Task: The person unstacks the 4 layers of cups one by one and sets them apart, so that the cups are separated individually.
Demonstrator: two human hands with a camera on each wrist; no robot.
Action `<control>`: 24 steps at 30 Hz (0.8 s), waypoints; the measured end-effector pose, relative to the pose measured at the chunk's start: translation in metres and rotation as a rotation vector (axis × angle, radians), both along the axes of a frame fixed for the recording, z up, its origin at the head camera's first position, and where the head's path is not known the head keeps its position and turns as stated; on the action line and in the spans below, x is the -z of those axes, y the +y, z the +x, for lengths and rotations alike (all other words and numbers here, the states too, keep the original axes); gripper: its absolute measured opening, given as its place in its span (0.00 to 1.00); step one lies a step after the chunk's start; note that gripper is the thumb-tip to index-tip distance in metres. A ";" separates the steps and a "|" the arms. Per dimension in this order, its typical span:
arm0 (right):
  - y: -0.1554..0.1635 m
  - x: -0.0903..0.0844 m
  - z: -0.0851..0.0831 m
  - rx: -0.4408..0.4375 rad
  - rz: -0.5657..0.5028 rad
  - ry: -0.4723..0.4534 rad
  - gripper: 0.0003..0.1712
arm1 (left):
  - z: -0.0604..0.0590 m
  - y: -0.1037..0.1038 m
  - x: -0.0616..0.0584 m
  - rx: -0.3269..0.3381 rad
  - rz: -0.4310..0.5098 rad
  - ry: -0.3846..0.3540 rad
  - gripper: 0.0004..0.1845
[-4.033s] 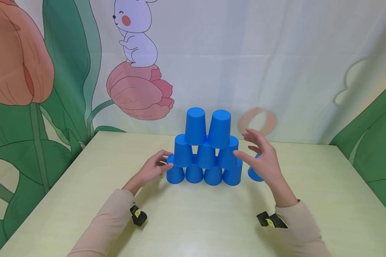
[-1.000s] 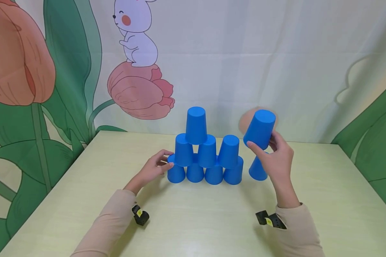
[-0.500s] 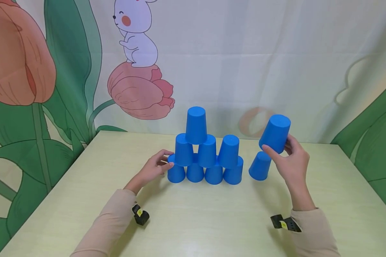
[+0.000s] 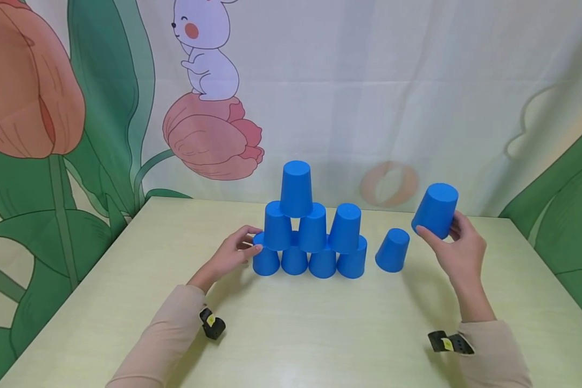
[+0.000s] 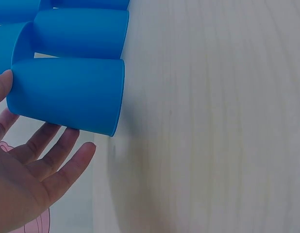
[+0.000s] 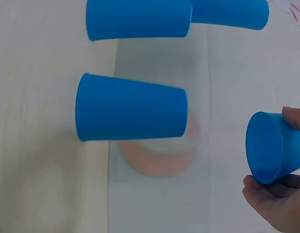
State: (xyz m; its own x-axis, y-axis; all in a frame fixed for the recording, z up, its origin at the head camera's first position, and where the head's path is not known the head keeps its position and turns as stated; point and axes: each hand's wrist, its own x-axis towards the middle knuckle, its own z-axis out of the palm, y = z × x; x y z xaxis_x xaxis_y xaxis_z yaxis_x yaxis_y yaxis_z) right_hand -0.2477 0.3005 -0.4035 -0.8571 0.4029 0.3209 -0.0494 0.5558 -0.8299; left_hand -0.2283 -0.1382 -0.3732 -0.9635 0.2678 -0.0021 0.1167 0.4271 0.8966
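Note:
My right hand holds a blue cup above the table on the right, upside down and slightly tilted, thumb on one side and fingers on the other. The right wrist view shows the open mouth of this held cup. My left hand is at the leftmost bottom-row cup, its thumb and extended fingers lightly touching it on either side. The other upside-down cups form a stack: several in the bottom row, three in the middle row, and one top cup at the upper left.
A single upside-down cup stands on the pale table between the stack and my right hand. Behind the table hangs a curtain printed with a rabbit and flowers. Each wrist wears a small black camera.
My right hand, empty at first, has taken the right-hand cup off the stack's top row, then carried it right and lower, past the lone cup. My left hand has stayed in place.

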 end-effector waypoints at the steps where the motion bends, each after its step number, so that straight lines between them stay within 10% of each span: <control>1: 0.013 0.016 -0.011 0.011 0.019 0.004 0.48 | 0.000 0.000 0.000 0.000 0.000 0.000 0.22; 8: 0.060 0.074 -0.045 0.055 0.100 -0.028 0.49 | -0.001 0.000 0.000 0.000 -0.007 -0.001 0.22; 24: 0.057 0.078 -0.032 0.046 0.075 -0.087 0.54 | -0.027 -0.009 0.037 -0.013 -0.005 0.000 0.23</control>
